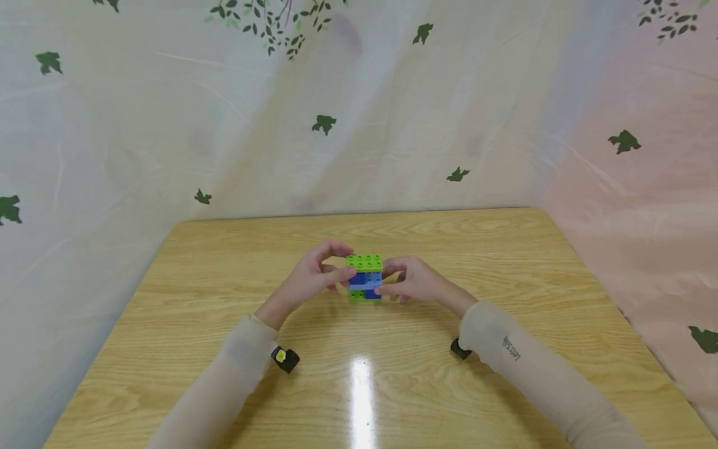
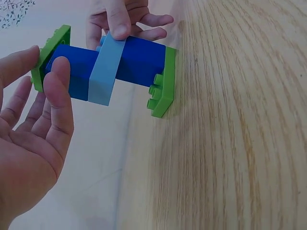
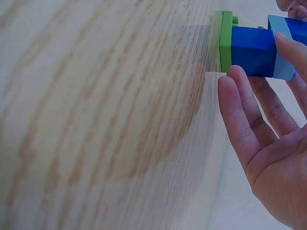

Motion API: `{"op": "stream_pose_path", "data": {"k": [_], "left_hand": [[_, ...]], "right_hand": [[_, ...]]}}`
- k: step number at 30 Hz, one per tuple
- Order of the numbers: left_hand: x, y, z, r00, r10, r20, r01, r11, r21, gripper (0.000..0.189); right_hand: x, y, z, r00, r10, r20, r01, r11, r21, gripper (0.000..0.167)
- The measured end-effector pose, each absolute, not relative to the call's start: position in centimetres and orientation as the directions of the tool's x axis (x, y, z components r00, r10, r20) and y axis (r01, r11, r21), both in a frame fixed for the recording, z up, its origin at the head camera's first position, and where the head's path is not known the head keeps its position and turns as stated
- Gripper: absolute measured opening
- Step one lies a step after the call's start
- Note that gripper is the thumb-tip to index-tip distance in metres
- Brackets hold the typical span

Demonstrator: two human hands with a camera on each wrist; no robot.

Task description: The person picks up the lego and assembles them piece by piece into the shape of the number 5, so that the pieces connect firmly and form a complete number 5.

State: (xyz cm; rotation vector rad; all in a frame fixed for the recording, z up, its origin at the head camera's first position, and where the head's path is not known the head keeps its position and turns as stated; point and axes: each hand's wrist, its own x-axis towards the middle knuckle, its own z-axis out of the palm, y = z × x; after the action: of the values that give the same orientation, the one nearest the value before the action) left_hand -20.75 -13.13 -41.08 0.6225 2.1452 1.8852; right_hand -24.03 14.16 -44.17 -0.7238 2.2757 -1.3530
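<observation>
A stack of toy building blocks stands on the table between my hands. It has a green top plate (image 1: 364, 263), an upper dark blue block (image 2: 81, 64), a light blue plate (image 2: 104, 74), a lower dark blue block (image 3: 252, 50) and a green bottom plate (image 2: 166, 86). Studs show on both green plates. My left hand (image 1: 311, 274) pinches the stack near its top, thumb in front and fingers around the green plate. From the other side, my right hand (image 1: 417, 282) holds the middle, its thumb on the light blue plate. Its other fingers reach behind and are partly hidden.
The wooden table (image 1: 224, 268) has its far edge against a pale curtain (image 1: 381, 168) with green leaf shapes. Another curtain side runs along the right. Small black devices sit at both wrists, one below the left cuff (image 1: 285, 359). Light reflects off the front tabletop.
</observation>
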Motion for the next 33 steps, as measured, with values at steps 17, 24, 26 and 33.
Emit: {"op": "stream_pose_path", "data": {"k": [17, 24, 26, 33], "left_hand": [[-20.79, -13.4, -41.65, -0.863, 0.497, 0.087, 0.17, 0.125, 0.977, 0.042], [-20.54, -13.35, -41.64, -0.841, 0.541, 0.03, 0.119, 0.131, 0.984, 0.045], [-20.48, -13.33, -41.77, -0.837, 0.547, 0.017, 0.107, 0.133, 0.985, 0.047], [-20.44, -13.3, -42.07, -0.843, 0.537, 0.011, 0.092, 0.124, 0.988, 0.045]], "right_hand": [[-24.04, 14.11, -44.23, -0.789, -0.61, -0.079, -0.22, 0.399, -0.89, 0.036], [-24.04, 14.18, -44.43, -0.79, -0.608, -0.079, -0.216, 0.398, -0.892, 0.035], [-24.01, 14.18, -44.42, -0.79, -0.609, -0.079, -0.219, 0.399, -0.891, 0.034], [-24.05, 14.17, -44.42, -0.786, -0.614, -0.074, -0.223, 0.392, -0.893, 0.034]]}}
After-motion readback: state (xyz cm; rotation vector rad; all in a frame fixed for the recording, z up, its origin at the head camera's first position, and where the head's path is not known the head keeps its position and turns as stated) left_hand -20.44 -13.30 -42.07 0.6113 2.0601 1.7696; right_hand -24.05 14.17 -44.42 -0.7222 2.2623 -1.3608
